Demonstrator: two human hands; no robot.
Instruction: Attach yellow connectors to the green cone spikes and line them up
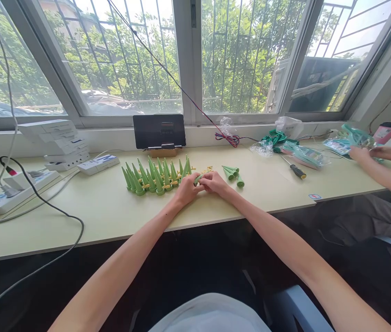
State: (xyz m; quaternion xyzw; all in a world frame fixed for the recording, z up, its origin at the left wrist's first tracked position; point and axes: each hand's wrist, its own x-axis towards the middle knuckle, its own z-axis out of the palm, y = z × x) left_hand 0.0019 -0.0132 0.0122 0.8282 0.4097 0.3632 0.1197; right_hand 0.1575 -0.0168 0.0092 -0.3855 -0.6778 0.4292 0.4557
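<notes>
My left hand (187,190) and my right hand (216,182) meet at the middle of the pale green table (112,207), fingers pinched together on one green cone (198,178). Just behind them stand several upright green cones (155,177) in rows, with small yellow pieces (208,169) among them. To the right of my right hand lie a few loose green cones (233,174) on their sides.
A dark tablet (159,131) leans at the window sill. A power strip (12,191) with cables and stacked white boxes (57,143) sit left. A screwdriver (295,169), plastic bags and green packets (306,156) lie right, where another person's hands (371,154) work.
</notes>
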